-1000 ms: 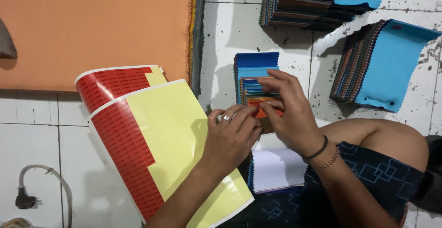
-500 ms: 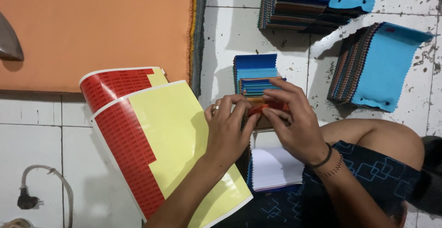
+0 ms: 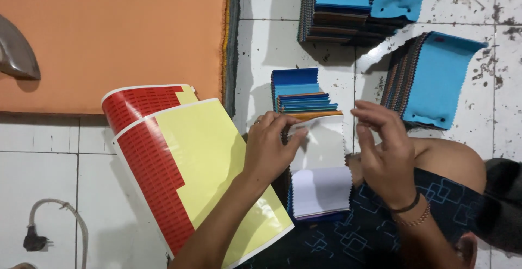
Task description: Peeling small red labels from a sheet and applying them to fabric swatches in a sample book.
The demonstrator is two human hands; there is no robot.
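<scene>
My left hand presses its fingers on the left edge of a white fabric swatch lying face down on a small stack of coloured fabric swatches. Several blue and orange swatch edges fan out beyond it. My right hand hovers just to the right of the stack, fingers apart and holding nothing. A second white swatch lies closer to me on my lap. Curled yellow sticker sheets with red labels lie under my left forearm.
A large orange fabric sheet covers the upper left. Two stacks of blue-topped swatch books lie at the top and right of the white tiled floor. A grey cable with a plug lies at lower left.
Both hands were pinched together on an orange swatch on the stack. That swatch has been turned over to its white side, and my right hand has let go and moved right.
</scene>
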